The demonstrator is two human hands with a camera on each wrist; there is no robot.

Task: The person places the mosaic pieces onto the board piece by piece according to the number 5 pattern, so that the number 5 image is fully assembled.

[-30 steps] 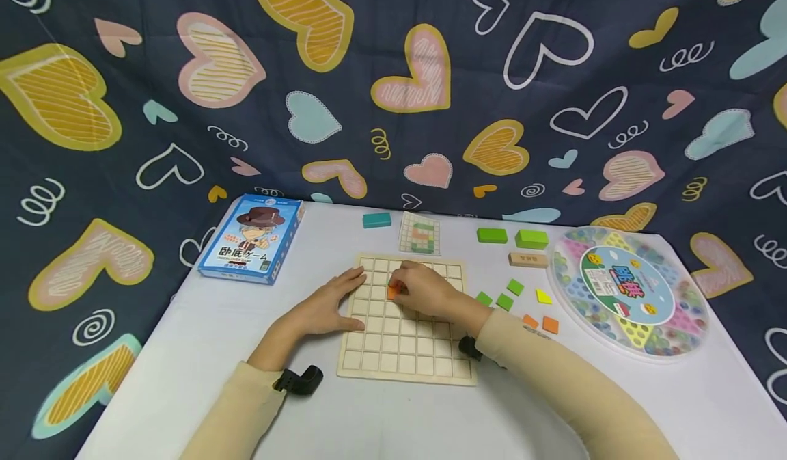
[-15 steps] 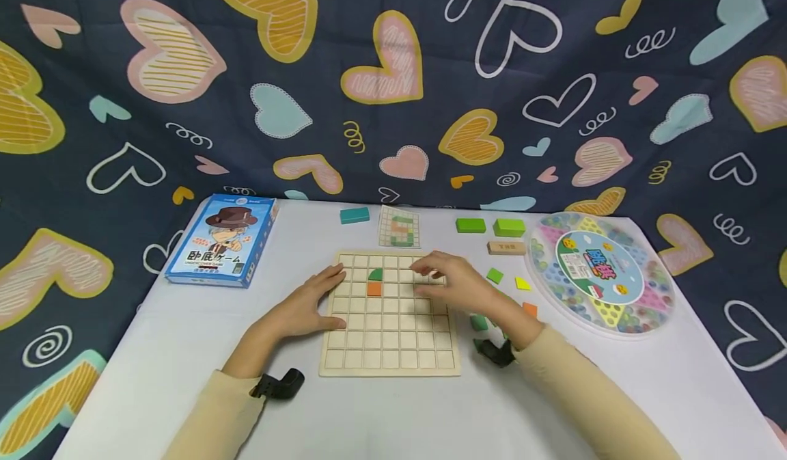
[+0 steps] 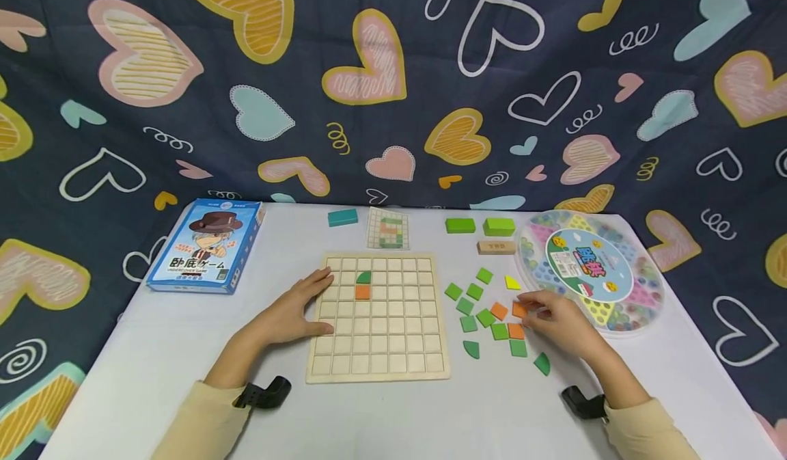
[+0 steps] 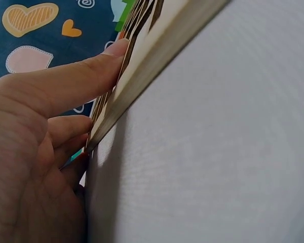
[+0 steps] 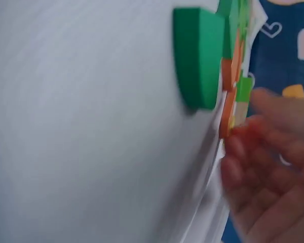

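Wooden square grid board (image 3: 379,318) lies mid-table on the white table (image 3: 393,412), the left hand (image 3: 289,313) resting flat, fingers straight, on its left edge. Right of it, the right hand (image 3: 556,320) fingers pinch a small orange square tile (image 3: 520,309) among loose tiles.

I see the grid board (image 3: 378,320) at the table's centre, the game box (image 3: 205,245) to its left and loose tiles (image 3: 486,316) to its right. The pattern card (image 3: 387,228) lies behind the board, and the round tray (image 3: 639,296) sits right of the tiles.

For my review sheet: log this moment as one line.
left hand: rests on grid board edge | right hand: touching orange tile in loose pile | board: green and orange pieces placed
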